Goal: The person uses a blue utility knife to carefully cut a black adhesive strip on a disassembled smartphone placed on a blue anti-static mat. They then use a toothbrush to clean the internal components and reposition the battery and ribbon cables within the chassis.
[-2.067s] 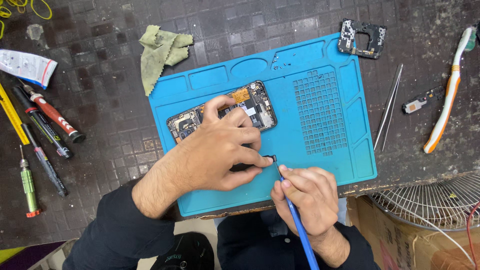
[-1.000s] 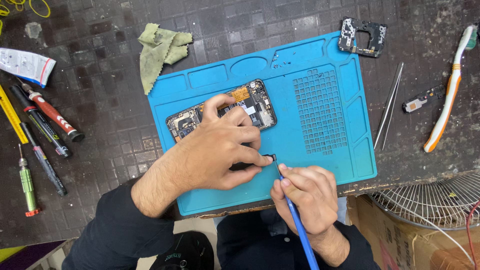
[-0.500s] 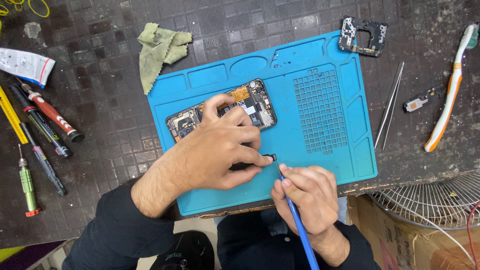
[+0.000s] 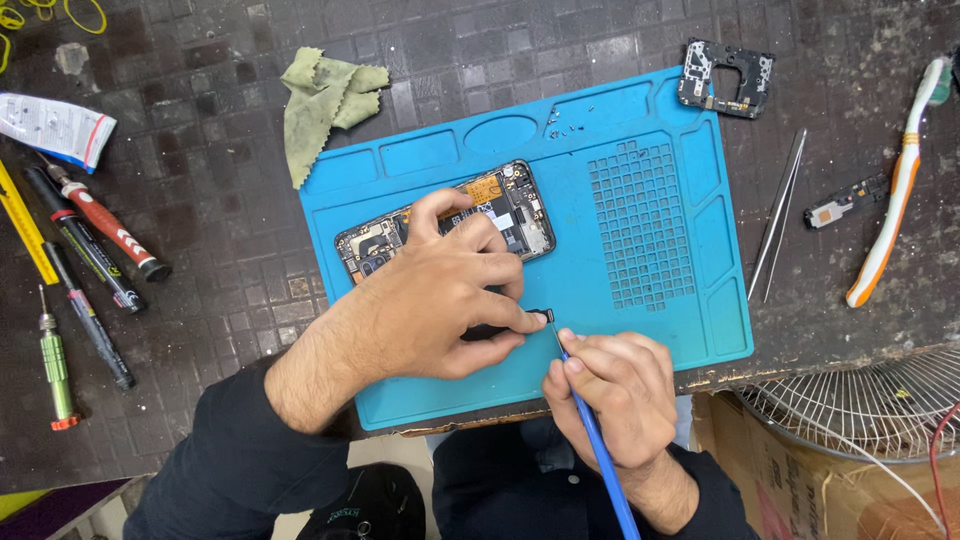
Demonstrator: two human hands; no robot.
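Dark, scuffed tiled workbench point(image 4: 220, 200), with a blue silicone repair mat point(image 4: 640, 330) laid across it. From the head view: left hand point(image 4: 440, 300) pressed down over an opened black smartphone point(image 4: 500, 205), fingertips pinching a small dark part point(image 4: 545, 316) at the mat's near edge. Right hand point(image 4: 610, 395) closed around a thin blue plastic pry tool point(image 4: 600, 450), tip touching that part from just below-right, shaft running back toward the body. Steel tweezers point(image 4: 780, 215) well apart, further right.

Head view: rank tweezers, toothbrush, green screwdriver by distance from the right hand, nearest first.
From the right hand, which holds a blue tool:
1. Tweezers, up and to its right, by the blue mat's edge.
2. Toothbrush, farther right, past the tweezers.
3. Green screwdriver, far left of the table.
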